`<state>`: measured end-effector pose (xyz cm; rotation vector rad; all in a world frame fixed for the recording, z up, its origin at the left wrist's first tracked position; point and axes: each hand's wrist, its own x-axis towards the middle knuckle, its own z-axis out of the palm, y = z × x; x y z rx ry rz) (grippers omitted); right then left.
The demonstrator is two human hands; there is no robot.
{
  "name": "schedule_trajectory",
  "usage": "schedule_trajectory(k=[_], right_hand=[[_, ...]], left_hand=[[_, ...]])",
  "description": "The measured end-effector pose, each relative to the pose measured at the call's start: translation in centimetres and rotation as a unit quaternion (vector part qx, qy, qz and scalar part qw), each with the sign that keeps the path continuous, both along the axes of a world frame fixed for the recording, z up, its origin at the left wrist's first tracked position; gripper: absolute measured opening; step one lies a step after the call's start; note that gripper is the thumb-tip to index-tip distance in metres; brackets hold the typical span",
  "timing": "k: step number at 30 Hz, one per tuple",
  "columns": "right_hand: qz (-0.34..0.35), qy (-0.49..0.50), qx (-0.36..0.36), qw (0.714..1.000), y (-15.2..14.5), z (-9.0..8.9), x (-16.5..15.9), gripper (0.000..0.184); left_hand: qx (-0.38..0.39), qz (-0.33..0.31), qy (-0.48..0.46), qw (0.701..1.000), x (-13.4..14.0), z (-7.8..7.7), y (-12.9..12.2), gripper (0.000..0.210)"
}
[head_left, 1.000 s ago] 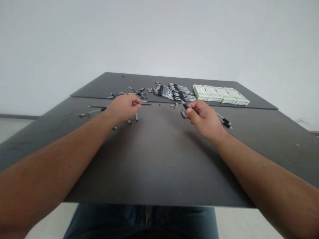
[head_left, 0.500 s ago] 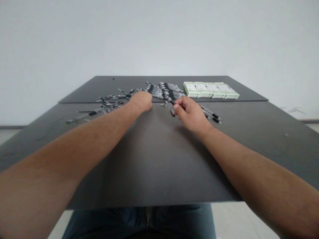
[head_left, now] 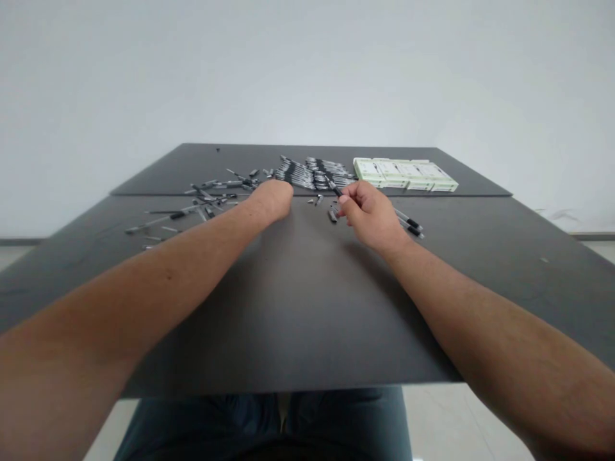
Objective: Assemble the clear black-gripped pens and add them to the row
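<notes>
Your right hand (head_left: 368, 211) pinches a dark-gripped pen (head_left: 335, 188) between thumb and fingers, its tip slanting away toward the pen rows (head_left: 294, 173). Your left hand (head_left: 275, 197) is near those rows, fingertips hidden; can't tell its grip. Pale boxes (head_left: 406, 174) beyond, rightward.

Black-and-grey pen (head_left: 335, 188) — white boxes (head_left: 406, 174) with pale green sides — dark grey table (head_left: 307, 307)

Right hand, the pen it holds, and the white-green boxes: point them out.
Right hand (head_left: 369, 210): head view, middle of the hand.
Pen (head_left: 336, 189): head view, dark section of the barrel.
White-green boxes (head_left: 405, 170): head view, top of the row.
</notes>
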<state>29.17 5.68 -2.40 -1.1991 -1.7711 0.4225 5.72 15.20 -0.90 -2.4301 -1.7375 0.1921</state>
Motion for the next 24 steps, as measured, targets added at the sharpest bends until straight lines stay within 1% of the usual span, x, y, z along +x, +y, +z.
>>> schedule_trajectory(k=[4, 9, 12, 15, 18, 24], right_hand=[[-0.012, 0.009, 0.001, 1.000, 0.2, 0.2, 0.3, 0.011], [-0.020, 0.025, -0.012, 0.999, 0.3, 0.2, 0.5, 0.013], [-0.014, 0.014, -0.013, 1.000, 0.1, 0.2, 0.2, 0.013], [0.001, -0.005, -0.027, 1.000, -0.4, 0.2, -0.2, 0.012], [0.021, -0.023, -0.040, 0.999, -1.1, 0.2, -0.8, 0.013], [0.051, -0.045, -0.054, 0.996, -1.9, 0.1, -1.4, 0.014]], left_hand=[[-0.008, -0.016, -0.028, 0.999, -0.7, 0.3, -2.8, 0.038], [-0.032, -0.041, -0.081, 0.995, -2.5, 0.9, -7.2, 0.036], [-0.049, -0.054, -0.113, 0.991, -3.8, 0.9, -9.8, 0.033], [-0.057, -0.054, -0.164, 0.983, -4.8, 0.7, -11.5, 0.030], [-0.067, -0.047, -0.273, 0.958, -5.3, 0.2, -12.1, 0.022], [-0.105, -0.019, -0.460, 0.882, -5.3, -1.5, -12.1, 0.015]])
